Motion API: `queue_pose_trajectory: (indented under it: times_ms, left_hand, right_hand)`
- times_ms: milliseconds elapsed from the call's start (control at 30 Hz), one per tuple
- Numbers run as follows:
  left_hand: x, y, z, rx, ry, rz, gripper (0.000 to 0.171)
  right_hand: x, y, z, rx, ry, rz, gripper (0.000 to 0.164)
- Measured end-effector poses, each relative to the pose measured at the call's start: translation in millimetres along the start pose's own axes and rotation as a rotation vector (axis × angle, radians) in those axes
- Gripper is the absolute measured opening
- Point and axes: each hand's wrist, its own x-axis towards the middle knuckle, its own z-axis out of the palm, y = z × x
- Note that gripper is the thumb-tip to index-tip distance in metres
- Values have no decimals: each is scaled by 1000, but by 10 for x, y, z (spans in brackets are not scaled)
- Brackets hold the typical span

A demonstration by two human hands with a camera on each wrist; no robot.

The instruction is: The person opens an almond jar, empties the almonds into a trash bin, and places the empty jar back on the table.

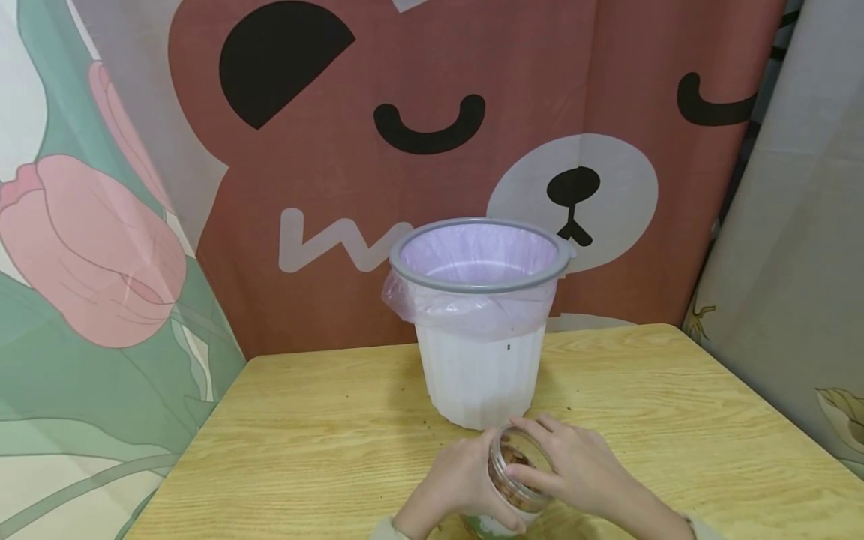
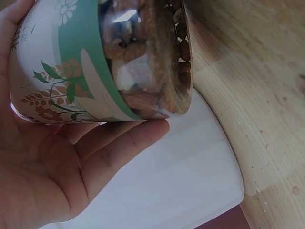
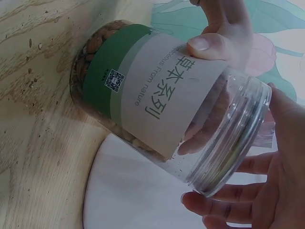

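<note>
A clear jar [image 3: 147, 95] with a green and white label holds brown nuts that look like almonds. It stands tilted just above or on the table; the head view does not settle which. My left hand [image 1: 455, 476] grips the jar round its body, thumb on the label in the right wrist view and fingers [image 2: 124, 145] beneath it in the left wrist view. At the jar's top, my right hand [image 1: 580, 465] holds the clear lid [image 3: 250, 143] between thumb and fingers. Its palm is partly out of view in the right wrist view.
Behind the hands stands a white bin [image 1: 482, 367] with a grey rim and a pinkish liner [image 1: 472, 311]. Dark crumbs are scattered on the wooden table [image 1: 304, 427]. Printed curtains [image 1: 324, 172] hang behind and at both sides.
</note>
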Motion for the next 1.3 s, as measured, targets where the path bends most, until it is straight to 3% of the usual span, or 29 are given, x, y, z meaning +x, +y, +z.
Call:
queue_pose_trajectory:
  times_ms: [367,667,933,1300]
  left_hand:
    - [1,10,-11,17,-2,16,89]
    - [19,-3,-5,16,-22,-8,93]
    - [15,17,-6,7,-28,-7,85]
    - [8,33,-11,25,-36,-28,92]
  right_hand:
    - [20,33,-45,9,-38,-75,54]
    - [13,50,-41,18,-54,-132,54]
    - [42,8,-25,60,12,-225,44]
    - [40,18,-30,123,59,-360,40]
